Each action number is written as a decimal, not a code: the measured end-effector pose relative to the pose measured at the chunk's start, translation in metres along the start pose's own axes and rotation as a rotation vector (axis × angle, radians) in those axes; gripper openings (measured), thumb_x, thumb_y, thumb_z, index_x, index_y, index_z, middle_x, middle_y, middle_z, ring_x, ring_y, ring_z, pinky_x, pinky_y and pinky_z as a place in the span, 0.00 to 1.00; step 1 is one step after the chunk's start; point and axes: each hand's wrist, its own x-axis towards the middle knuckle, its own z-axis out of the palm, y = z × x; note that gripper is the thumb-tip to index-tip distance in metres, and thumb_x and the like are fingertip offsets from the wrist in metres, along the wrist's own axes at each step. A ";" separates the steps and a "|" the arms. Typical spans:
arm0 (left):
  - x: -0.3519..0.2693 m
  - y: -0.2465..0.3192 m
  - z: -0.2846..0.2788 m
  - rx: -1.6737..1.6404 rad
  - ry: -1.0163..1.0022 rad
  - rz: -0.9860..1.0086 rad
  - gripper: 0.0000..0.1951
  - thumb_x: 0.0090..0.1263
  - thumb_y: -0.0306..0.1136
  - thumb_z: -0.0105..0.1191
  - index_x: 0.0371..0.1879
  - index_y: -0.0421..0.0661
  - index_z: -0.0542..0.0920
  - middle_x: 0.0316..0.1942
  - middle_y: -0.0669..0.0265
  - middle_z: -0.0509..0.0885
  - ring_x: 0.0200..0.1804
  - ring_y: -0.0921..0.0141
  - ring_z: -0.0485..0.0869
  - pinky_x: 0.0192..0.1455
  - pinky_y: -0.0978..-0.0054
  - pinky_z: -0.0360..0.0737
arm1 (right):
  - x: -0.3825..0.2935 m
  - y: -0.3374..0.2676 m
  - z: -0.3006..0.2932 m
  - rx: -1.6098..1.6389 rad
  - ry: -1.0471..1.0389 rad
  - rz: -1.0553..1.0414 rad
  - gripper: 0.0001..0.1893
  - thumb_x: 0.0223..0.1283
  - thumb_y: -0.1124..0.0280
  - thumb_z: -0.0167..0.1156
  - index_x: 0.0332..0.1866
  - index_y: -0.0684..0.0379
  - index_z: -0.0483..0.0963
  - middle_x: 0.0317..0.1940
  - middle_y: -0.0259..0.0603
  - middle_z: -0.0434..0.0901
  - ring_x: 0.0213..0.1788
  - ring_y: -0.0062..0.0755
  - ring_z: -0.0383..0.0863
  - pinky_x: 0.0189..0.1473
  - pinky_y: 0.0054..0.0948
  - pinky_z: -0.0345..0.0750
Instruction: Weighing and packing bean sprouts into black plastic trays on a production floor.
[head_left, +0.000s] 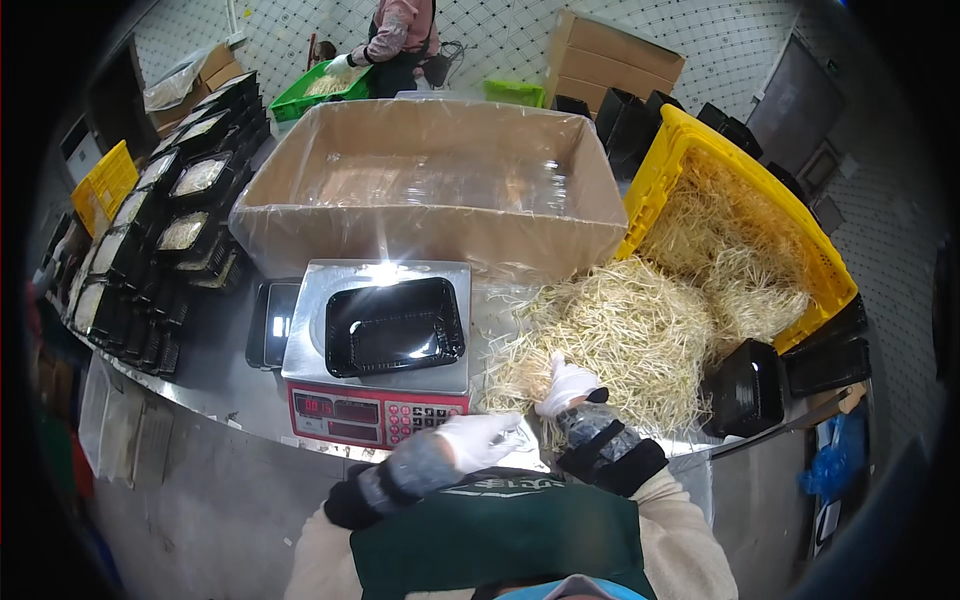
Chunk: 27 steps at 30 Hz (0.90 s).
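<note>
My left hand (480, 441), in a white glove, is stretched out flat beside the front right corner of a red-fronted digital scale (379, 415), with nothing seen in it. A black plastic tray (395, 330) without contents lies slightly askew on the scale's steel platform (311, 352). My right hand (568, 386), also gloved, touches the near left edge of a loose heap of bean sprouts (637, 330). Its palm is hidden, so I cannot tell whether it grips any sprouts. Clear plastic and black bands cover both forearms.
A plastic-lined cardboard box (427, 232) stands behind the scale. Right of it, a tipped yellow crate (832, 277) holds more sprouts. Filled black trays (199, 176) are stacked at left; black trays (746, 386) stand at right. Beyond, a person (401, 45) reaches into a green crate (289, 105).
</note>
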 end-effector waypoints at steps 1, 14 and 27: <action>-0.018 0.019 -0.026 -0.046 0.007 -0.148 0.21 0.72 0.39 0.49 0.61 0.44 0.71 0.51 0.54 0.81 0.53 0.64 0.81 0.57 0.72 0.76 | 0.002 0.005 0.000 0.038 -0.036 -0.001 0.53 0.39 0.45 0.66 0.70 0.62 0.52 0.53 0.46 0.78 0.54 0.40 0.79 0.55 0.32 0.75; -0.018 -0.063 -0.102 -1.239 0.998 0.195 0.41 0.41 0.11 0.32 0.66 0.36 0.64 0.59 0.55 0.74 0.61 0.64 0.73 0.68 0.73 0.67 | -0.072 0.035 -0.059 0.194 0.732 -0.621 0.49 0.31 0.60 0.71 0.66 0.64 0.61 0.45 0.46 0.76 0.52 0.45 0.73 0.60 0.43 0.66; 0.018 -0.038 -0.045 -0.821 0.962 0.274 0.36 0.50 0.14 0.38 0.66 0.36 0.60 0.60 0.56 0.68 0.64 0.64 0.67 0.69 0.66 0.62 | -0.043 -0.111 -0.081 0.269 0.796 -0.703 0.33 0.32 0.55 0.69 0.49 0.59 0.72 0.37 0.48 0.80 0.42 0.49 0.80 0.45 0.41 0.75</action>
